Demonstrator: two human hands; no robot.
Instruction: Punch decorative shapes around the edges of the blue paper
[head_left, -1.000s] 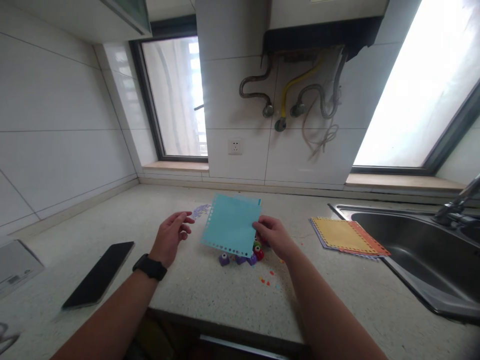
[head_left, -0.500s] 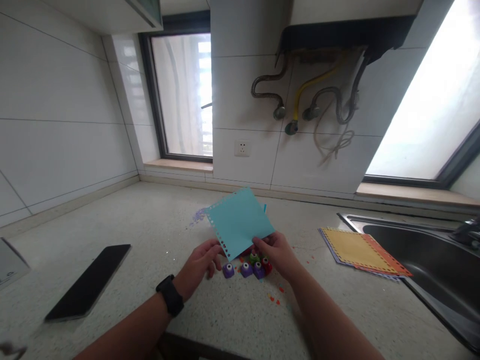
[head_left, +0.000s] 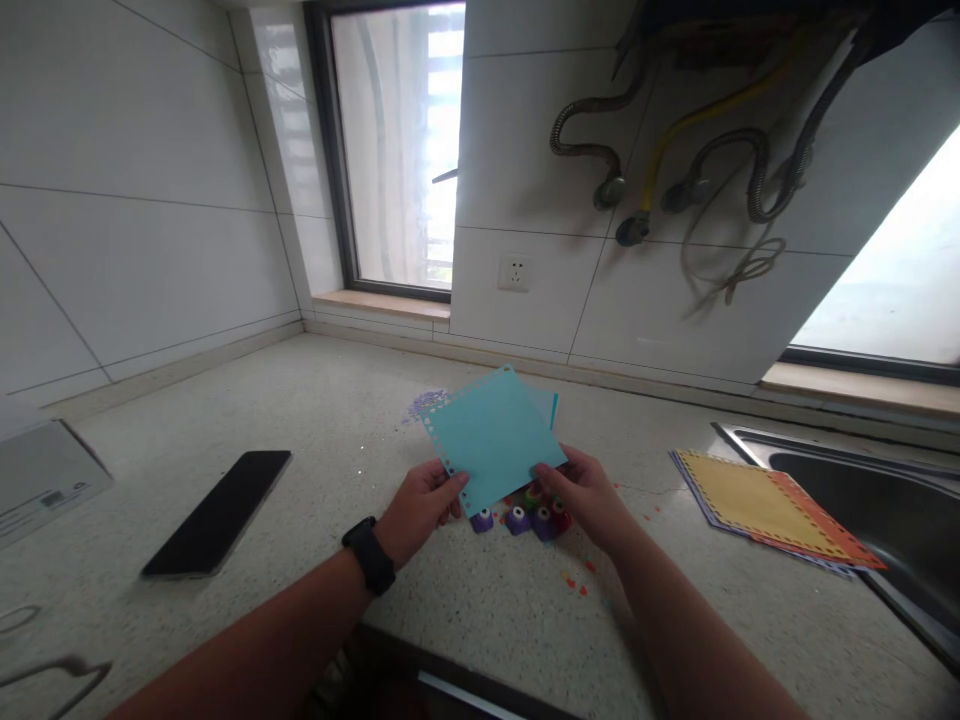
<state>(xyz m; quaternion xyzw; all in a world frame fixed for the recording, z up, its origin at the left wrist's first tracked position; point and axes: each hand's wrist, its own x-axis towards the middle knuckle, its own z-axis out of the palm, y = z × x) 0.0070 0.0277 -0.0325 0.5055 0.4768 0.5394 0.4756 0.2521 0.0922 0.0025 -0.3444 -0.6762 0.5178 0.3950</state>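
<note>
Light-blue sheet with punched edges, held tilted above the tabletop, left hand with grip pinching its lower left edge, right hand grasping its right corner, purple punches just below, yellow sheet near sink

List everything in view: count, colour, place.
counter: one, pale, below
sheet: one, light blue, centre
blue piece: one, pale, behind sheet
punches: at least five, purple, red, green, near sheet
paper bits: many, purple, red, orange, counter
sink: one, grey, right
sheet stack: one, yellow, orange, purple, sink's edge
slab: one, black, left
box: one, white, far left
wire: count unclear, grey, lower left
socket: one, white, wall
hoses: three, grey and yellow, wall
windows: two, dark-framed, wall
watch: one, black, left wrist
left hand: one, holding sheet
right hand: one, holding sheet
</note>
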